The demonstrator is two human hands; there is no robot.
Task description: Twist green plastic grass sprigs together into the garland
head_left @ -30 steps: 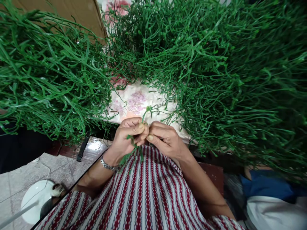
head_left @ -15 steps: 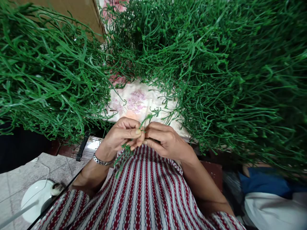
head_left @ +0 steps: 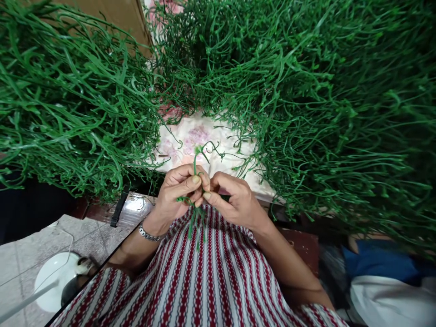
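Left pile [head_left: 75, 104], left of cloth [head_left: 197, 135]. Left hand [head_left: 177, 190] at cloth's near edge, pinching sprig [head_left: 198, 150]. Sprig's top over cloth, straighter now; tails swung from left wrist to hang mid-lap: looks like re-angling, work unfinished. Right hand [head_left: 233, 200] beside, fingertips meeting left's; whether gripping, can't tell. Right pile [head_left: 323, 113] right of cloth.

A homelike workroom, by the look of it: heaps of plastic-looking green stems [head_left: 323, 118] crowd the left, right and far sides of a floral cloth [head_left: 197, 136], a cardboard box [head_left: 121, 16] stands at far left behind them, and a white round pedestal base [head_left: 60, 294] rests on the tiled floor [head_left: 15, 261] at near left.
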